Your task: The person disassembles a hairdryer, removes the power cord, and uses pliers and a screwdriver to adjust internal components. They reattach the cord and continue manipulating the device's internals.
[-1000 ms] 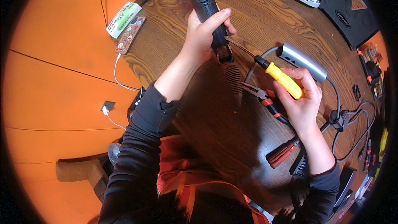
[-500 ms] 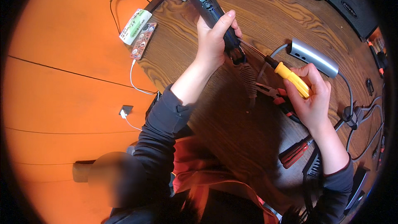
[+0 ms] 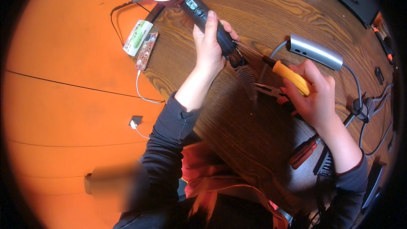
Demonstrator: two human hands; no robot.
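A black-handled hair dryer (image 3: 224, 38) with a pink ring face is tilted over the wooden table (image 3: 263, 135). My left hand (image 3: 207, 51) is closed around its handle, thumb along the top. The lower end of the handle looks opened up, and a ribbed cord sleeve (image 3: 245, 76) hangs from it. My right hand (image 3: 316, 97) grips the yellow handle of a screwdriver (image 3: 292, 77). The screwdriver's shaft points up-left, its tip at the dryer's lower handle, beside my left fingertips; exact contact cannot be made out. Pliers (image 3: 268, 89) lie below the screwdriver, partly hidden by my right hand.
A silver box with cables (image 3: 316, 52) lies beyond my right hand. A red-handled tool (image 3: 303, 154) rests near my right forearm. At the table's left edge are a patterned phone-like device (image 3: 147, 51) and a green-white packet (image 3: 137, 37). A strapped cable bundle (image 3: 360, 109) sits right.
The hair dryer and my left hand have shifted left in view, showing more of the pink face. My right hand and the screwdriver have moved slightly left with them. Both grips stay the same.
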